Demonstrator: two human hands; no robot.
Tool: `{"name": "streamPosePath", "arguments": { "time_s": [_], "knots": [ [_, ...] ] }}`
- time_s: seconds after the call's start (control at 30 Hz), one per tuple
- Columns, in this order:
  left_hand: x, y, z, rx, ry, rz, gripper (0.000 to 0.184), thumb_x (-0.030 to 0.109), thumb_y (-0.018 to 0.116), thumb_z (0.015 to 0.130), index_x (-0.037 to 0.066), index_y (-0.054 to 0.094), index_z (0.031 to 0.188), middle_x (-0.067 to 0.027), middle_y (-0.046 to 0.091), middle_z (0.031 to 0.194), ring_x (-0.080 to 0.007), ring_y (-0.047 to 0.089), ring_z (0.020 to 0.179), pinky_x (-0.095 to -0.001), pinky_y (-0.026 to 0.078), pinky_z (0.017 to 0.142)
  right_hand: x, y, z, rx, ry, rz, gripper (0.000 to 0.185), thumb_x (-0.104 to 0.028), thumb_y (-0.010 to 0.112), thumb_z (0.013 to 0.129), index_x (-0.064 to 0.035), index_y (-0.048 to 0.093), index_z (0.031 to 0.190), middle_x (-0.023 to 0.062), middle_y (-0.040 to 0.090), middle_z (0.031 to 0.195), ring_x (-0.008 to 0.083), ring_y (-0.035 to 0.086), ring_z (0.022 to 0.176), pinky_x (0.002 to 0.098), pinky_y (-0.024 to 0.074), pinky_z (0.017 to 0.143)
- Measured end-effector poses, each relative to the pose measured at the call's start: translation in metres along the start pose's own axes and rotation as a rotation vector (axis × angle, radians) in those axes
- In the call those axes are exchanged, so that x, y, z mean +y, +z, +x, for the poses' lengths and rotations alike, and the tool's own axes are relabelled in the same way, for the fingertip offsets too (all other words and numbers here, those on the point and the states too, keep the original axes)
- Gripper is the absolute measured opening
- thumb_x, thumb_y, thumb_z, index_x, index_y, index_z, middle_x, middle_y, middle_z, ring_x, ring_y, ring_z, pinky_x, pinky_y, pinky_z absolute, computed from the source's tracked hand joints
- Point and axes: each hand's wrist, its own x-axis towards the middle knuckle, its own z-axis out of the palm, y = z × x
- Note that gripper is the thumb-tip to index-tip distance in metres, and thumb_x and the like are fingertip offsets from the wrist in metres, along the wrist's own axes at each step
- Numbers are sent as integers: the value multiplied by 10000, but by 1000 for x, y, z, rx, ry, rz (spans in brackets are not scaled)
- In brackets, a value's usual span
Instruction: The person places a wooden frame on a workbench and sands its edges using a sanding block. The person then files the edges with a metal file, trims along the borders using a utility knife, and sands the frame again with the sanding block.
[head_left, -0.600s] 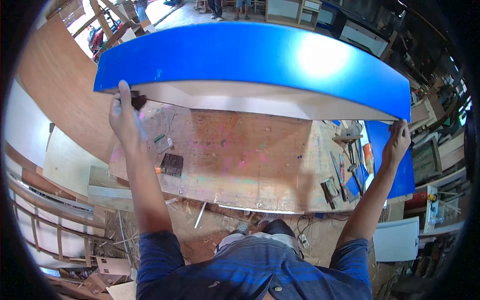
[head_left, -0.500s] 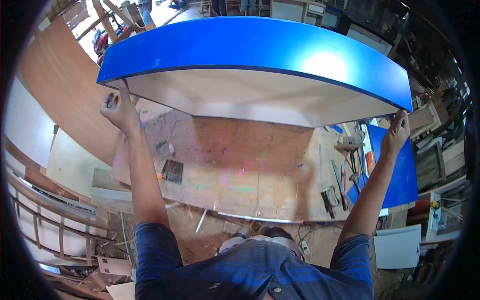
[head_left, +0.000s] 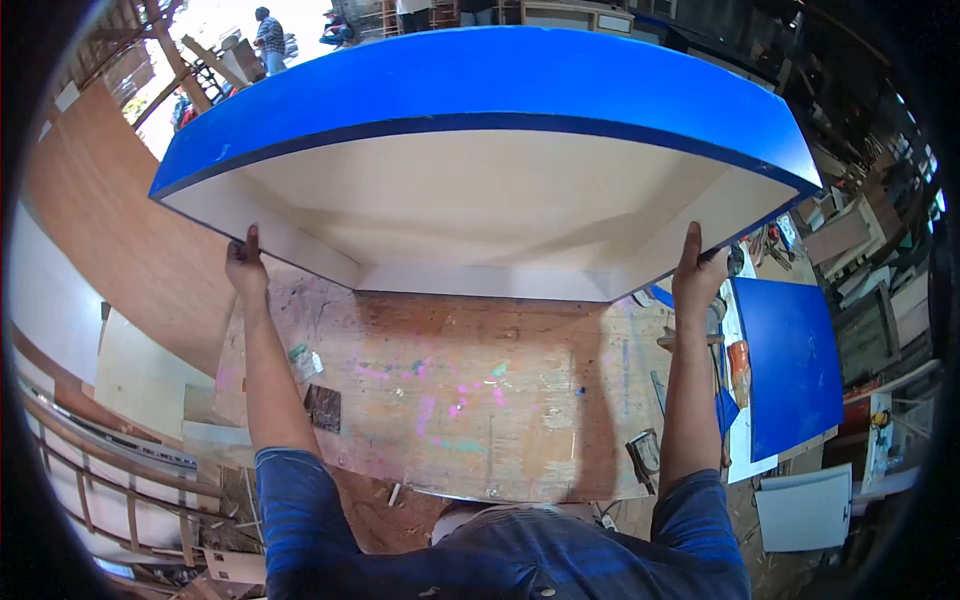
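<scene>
In the head view, the blue box (head_left: 480,80) is ahead of both hands and spans the gap between them; its white interior faces me and its long blue side is uppermost; its lower edge is over the far part of the workbench (head_left: 500,385); whether that edge touches the bench, I cannot tell.

My left hand (head_left: 247,265) is closed at the left end wall, thumb upright against the inner side, fingers curled; my right hand (head_left: 699,275) pinches the right end wall, thumb flat on the inner face, fingers around the outside; the fingertips of both hands are hidden.

My right forearm covers part of the tools beside it; an orange item (head_left: 739,362) there is hard to make out; a blue panel (head_left: 795,365) lies to its right, well in view; a dark square plate (head_left: 323,408) lies near my left forearm; beyond the box, standing people (head_left: 413,18) are cut off by the upper frame edge.
</scene>
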Motion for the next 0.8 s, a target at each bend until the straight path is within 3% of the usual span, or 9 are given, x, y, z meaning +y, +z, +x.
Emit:
{"name": "streamPosePath", "arguments": {
  "time_s": [0.03, 0.07, 0.2, 0.4, 0.5, 0.6, 0.67, 0.77, 0.8],
  "knots": [
    [-5, 4, 1, -11, -7, -67, 409, 383, 861, 1041, 59, 690, 859, 73, 562, 712, -75, 434, 672, -287, 362, 618, 2, 4, -1, -2, 12, -18, 432, -331, 765, 1096, 47, 708, 1296, 243, 824, 1136, 325, 820, 1049, 430, 606, 923],
    [-23, 0, 12, -75, -10, -6, 385, 379, 842, 1057, 4, 759, 1033, 4, 724, 863, -100, 592, 776, -284, 473, 721, 4, 8, 2, 1, 20, -37, 427, -326, 767, 1094, 46, 709, 1294, 247, 823, 1128, 330, 821, 1051, 429, 607, 923],
    [-2, 8, 10, -183, -59, 93, 519, 376, 789, 1093, -79, 710, 1329, -152, 800, 1261, -218, 727, 1144, -360, 542, 1034, 19, 18, -2, -48, 92, -108, 386, -268, 786, 1075, 39, 713, 1297, 241, 828, 1093, 348, 826, 1037, 440, 609, 904],
    [-82, 37, -13, -226, 95, 122, 522, 363, 758, 1110, -106, 697, 1331, -172, 807, 1222, -260, 736, 1112, -385, 546, 1024, 51, 31, -25, -92, 58, -241, 380, -216, 798, 1038, 4, 707, 1334, 279, 813, 1064, 429, 820, 1040, 462, 612, 844],
    [-91, 53, -18, -206, 26, 201, 498, 320, 745, 1113, -115, 689, 1349, -204, 798, 1259, -290, 739, 1150, -409, 548, 1035, 42, 34, -20, -181, 297, -300, 383, -188, 782, 1034, 8, 691, 1350, 291, 802, 1003, 454, 812, 986, 471, 608, 805],
    [-42, 57, -18, -280, -224, 281, 467, 259, 751, 1098, -123, 684, 1358, -221, 790, 1294, -305, 745, 1170, -414, 553, 1042, 81, 44, -13, -138, 90, -300, 385, -199, 772, 1028, 31, 689, 1326, 281, 798, 941, 482, 802, 935, 532, 600, 797],
    [-103, 54, -6, -152, 110, 313, 372, 175, 771, 1069, -121, 710, 1287, -208, 808, 1194, -247, 741, 1023, -406, 572, 924, 96, 45, -6, -104, -14, -361, 391, -238, 788, 1021, 29, 705, 1295, 275, 809, 972, 482, 803, 964, 548, 602, 834],
    [-6, 38, -37, -70, 45, -53, 290, 173, 785, 1057, -96, 720, 1144, -142, 776, 1011, -209, 710, 919, -387, 575, 819, 88, 12, 4, -127, 48, -464, 387, -287, 800, 1030, 18, 733, 1258, 284, 808, 1135, 465, 793, 1059, 546, 600, 907],
    [-14, 15, -34, -109, 1, 149, 326, 114, 786, 1057, -115, 730, 1282, -173, 808, 1139, -226, 757, 1018, -374, 605, 910, 94, 0, 4, -117, 46, -492, 357, -260, 788, 1049, 21, 735, 1263, 264, 818, 1115, 415, 810, 1004, 503, 610, 880]
  ]
}}
